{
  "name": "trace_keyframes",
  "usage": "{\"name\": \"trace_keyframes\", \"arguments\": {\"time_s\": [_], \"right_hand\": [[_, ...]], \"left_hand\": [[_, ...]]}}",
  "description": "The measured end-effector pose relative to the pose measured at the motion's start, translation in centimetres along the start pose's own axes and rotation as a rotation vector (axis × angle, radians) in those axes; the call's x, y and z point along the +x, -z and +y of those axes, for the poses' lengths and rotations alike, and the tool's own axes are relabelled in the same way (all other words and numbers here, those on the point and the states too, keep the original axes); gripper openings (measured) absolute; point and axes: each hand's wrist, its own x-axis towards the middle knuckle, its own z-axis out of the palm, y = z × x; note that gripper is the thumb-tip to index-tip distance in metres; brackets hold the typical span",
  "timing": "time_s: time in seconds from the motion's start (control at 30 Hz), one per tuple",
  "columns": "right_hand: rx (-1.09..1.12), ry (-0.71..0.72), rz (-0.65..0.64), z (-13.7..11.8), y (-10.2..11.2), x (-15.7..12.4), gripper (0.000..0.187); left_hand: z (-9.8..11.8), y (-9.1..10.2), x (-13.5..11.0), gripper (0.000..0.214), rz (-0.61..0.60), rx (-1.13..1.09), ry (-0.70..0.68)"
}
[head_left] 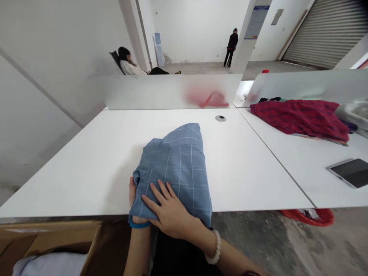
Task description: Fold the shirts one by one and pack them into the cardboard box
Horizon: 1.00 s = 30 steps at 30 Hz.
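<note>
A folded blue garment (175, 168) with thin white check lines is at the near edge of the white table, its front corner overhanging. Against its left side is my left hand (132, 193), mostly hidden under the cloth, supporting it from below with some fingers showing at the edge. My right hand (169, 211) lies on top of the cloth, fingers spread and flat. The garment's far end forms a smooth fold, while its left side looks bunched.
The white table (80, 165) ends at a frosted divider (161, 92). To the right are a red checked garment pile (301, 117) and a tablet (352, 172). Below sit a cardboard box (94, 241) with cloth inside and a red-lined bin (324, 218). Two people are beyond the divider.
</note>
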Motion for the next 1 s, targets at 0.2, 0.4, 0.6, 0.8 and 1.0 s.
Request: {"name": "trace_keyframes", "arguments": {"time_s": [0.2,0.4,0.6,0.8,1.0], "right_hand": [[0.021,0.083,0.008,-0.1,3.0,-2.1,0.061],[-0.072,-0.129,0.158,2.2,4.1,-6.2,0.039],[-0.097,-0.151,0.105,4.2,3.6,-9.0,0.037],[-0.087,-0.116,0.066,4.8,2.8,-9.3,0.040],[-0.108,-0.120,0.060,5.3,2.3,-9.5,0.042]], "left_hand": [[0.4,-0.8,-0.8,0.071,-0.004,0.387,-0.102],[1.1,0.8,-0.8,0.033,0.162,0.436,-0.132],[7.4,1.4,-2.1,0.056,0.235,0.756,-0.189],[5.1,-2.3,-1.4,0.052,-0.035,1.509,-0.624],[-0.8,-4.7,0.9,0.057,-0.104,1.757,-0.669]]}}
